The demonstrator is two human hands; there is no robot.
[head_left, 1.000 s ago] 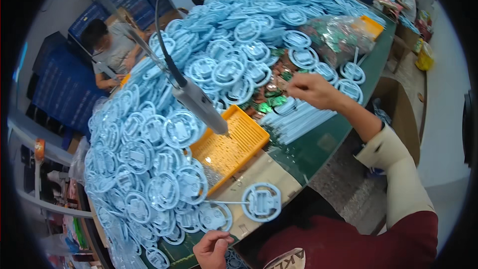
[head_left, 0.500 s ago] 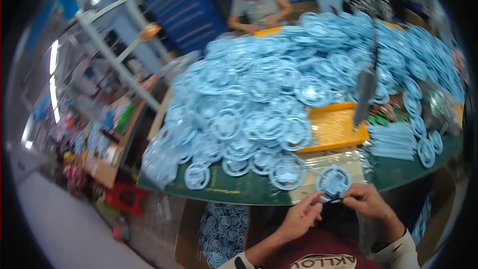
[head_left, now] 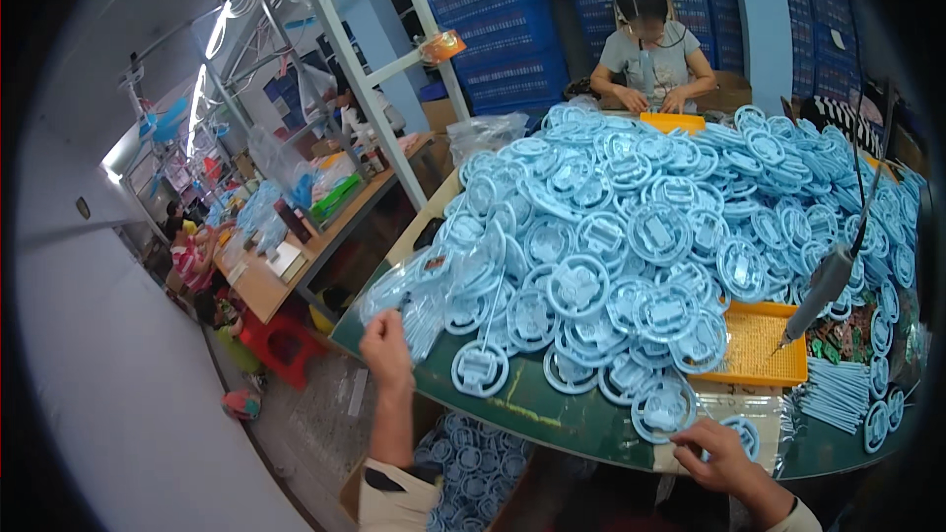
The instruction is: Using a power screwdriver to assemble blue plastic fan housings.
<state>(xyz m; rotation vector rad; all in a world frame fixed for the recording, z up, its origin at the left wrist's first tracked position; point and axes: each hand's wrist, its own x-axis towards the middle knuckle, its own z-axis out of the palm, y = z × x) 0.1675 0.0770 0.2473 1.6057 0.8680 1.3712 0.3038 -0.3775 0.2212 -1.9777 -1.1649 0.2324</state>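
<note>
My left hand (head_left: 387,350) is raised at the table's left edge, its fingers pinched together beside a clear plastic bag (head_left: 419,330) of light-blue sticks. A small dark bit shows at the fingertips, too small to name. Close to the front edge, my right hand (head_left: 717,458) has its thumb and fingers drawn together; what they grip, if anything, is hidden. Just behind it a light-blue round plastic part (head_left: 749,433) is partly covered by the hand. Another round blue part (head_left: 663,407) lies by its fingertips. Beneath is a flat brownish sheet (head_left: 759,409).
A large heap of blue round parts (head_left: 601,236) covers the green table (head_left: 522,409). At right are a yellow tray (head_left: 759,360), a hanging grey screwdriver (head_left: 823,296) and blue sticks (head_left: 836,396). Below stands a box of parts (head_left: 473,468). Opposite sits a co-worker (head_left: 655,54).
My left hand has left the right hand and the round part, reaching left to the plastic bag. My right hand stays by the part. The view has swung left and upward.
</note>
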